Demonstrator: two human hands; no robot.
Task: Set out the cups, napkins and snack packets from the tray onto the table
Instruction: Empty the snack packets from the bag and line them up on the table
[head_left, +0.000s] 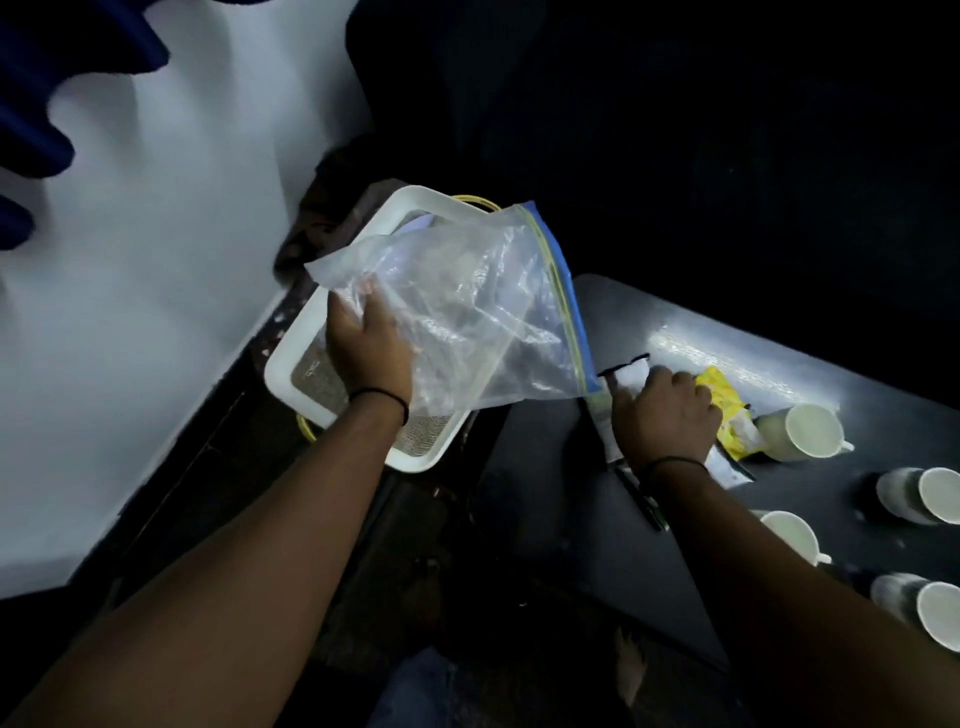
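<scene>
Left hand (371, 345) grip closed on zip bag (467, 312), lifted clear of tray (291, 358). Right hand (665, 415) grip pinches packets (727, 410) onto desk (545, 493), cups (800, 431) at 3 o'clock.

The single head-worn camera looked steeply down and forward from above the person's arms, close to the work. Its wide view took in the white tray (291, 364) at centre left and the dark table (571, 493) running off the right edge.
</scene>
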